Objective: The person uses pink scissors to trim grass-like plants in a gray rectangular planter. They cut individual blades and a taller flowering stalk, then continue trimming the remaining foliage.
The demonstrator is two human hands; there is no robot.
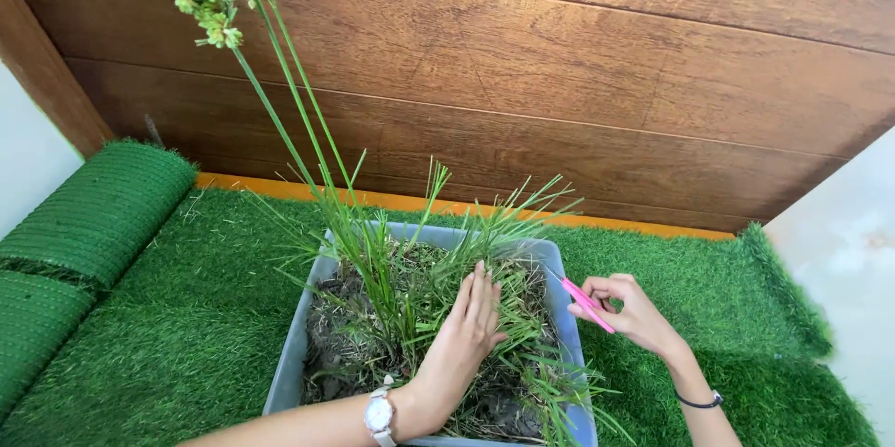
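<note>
Head view | right hand (pixel 637 314) grip grasping pink scissors (pixel 585 302), tips up-left | left hand (pixel 463 340) released on grass (pixel 410 288)

Green turf mat (pixel 186 335) covers the floor. A rolled turf mat (pixel 93 214) lies at left. Wood-panelled wall (pixel 578 83) stands behind, with an orange strip (pixel 280 189) at its base.

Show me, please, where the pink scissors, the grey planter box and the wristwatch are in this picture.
pink scissors (pixel 587 303), head view, on the pink handle beside the right hand's fingers.
grey planter box (pixel 291 354), head view, on its left outer wall.
wristwatch (pixel 378 414), head view, on the round dial at the left wrist.
</note>
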